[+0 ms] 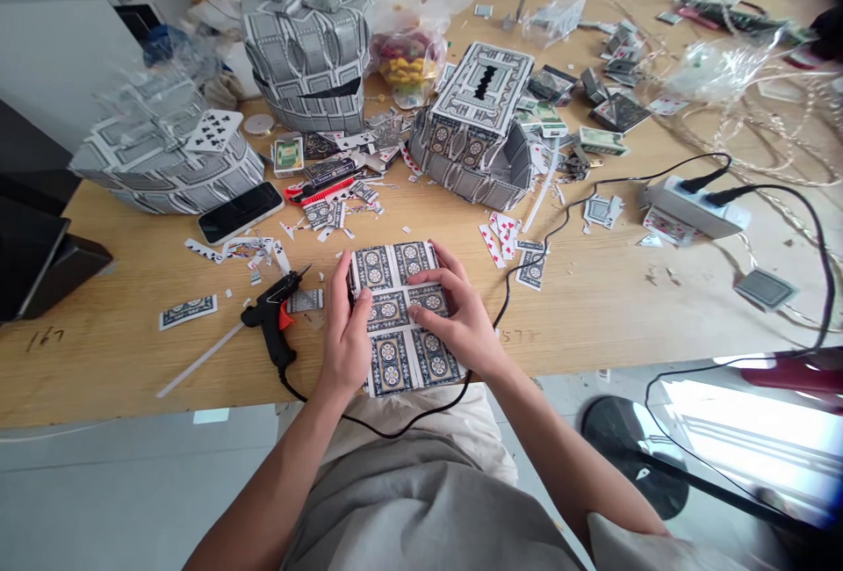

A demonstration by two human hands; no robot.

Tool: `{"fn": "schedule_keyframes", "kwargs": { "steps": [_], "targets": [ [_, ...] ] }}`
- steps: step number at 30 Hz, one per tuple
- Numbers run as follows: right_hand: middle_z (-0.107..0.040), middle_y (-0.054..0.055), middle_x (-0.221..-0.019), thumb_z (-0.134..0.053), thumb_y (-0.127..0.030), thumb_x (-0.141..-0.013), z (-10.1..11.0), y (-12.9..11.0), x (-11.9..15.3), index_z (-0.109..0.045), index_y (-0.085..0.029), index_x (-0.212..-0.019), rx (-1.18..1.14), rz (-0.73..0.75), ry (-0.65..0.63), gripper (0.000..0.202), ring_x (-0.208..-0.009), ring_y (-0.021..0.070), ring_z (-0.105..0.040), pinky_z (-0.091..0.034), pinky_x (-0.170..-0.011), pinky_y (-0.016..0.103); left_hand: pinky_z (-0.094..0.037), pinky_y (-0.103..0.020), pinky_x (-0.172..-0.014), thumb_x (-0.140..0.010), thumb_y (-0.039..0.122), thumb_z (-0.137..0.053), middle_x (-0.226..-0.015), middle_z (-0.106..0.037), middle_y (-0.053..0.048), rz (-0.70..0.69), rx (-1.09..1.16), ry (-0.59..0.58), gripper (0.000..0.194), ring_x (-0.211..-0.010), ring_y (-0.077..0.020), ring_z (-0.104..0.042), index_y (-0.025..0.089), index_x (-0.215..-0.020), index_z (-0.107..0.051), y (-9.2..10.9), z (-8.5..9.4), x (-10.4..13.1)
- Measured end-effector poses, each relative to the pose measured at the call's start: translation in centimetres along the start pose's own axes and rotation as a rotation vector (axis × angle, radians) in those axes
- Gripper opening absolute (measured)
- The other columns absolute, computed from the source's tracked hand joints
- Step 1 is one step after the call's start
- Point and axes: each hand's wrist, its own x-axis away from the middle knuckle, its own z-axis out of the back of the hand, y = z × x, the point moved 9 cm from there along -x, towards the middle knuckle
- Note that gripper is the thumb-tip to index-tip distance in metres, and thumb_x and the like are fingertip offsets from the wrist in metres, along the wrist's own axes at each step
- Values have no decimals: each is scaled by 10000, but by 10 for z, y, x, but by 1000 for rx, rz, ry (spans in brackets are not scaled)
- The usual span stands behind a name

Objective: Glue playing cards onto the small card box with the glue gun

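Both hands, left [347, 325] and right [454, 316], press flat with fingers spread on the blue-patterned panel of joined playing cards [403, 316] at the wooden bench's [593, 307] near edge. Uneven pressure may shift the seams; the black glue gun [273, 316] just beside risks burning the left hand.
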Motion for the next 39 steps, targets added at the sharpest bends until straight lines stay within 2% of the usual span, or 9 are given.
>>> {"fn": "schedule_keyframes", "kwargs": {
  "steps": [8,24,39],
  "targets": [
    [-380,33,-1794,-851,-316,-832,0,1,0,-782,-296,-1126,-2,3,10,303,-1699,325,-289,-247,-1385,553,-297,-491,-1381,-1116,488,-515,-1778,-417,-48,-23,12,-5,603,-1651,-284,-386,356,-1693,-400,-5,-1,-1],
    [-365,40,-1800,-841,-306,-823,-1,1,0,-779,-295,-1120,-2,3,14,303,-1701,308,-285,-243,-1387,534,-306,-475,-1378,-1097,471,-558,-1745,-474,-46,-19,45,27,578,-1633,-277,-416,333,-1652,-476,1,1,-1],
    [-351,28,-1810,-852,-332,-841,-1,2,0,-781,-299,-1125,-13,4,8,294,-1696,309,-300,-258,-1387,538,-282,-463,-1393,-1102,493,-550,-1762,-456,-33,-29,16,20,572,-1660,-277,-378,346,-1652,-492,3,2,-1]
  ]
}}
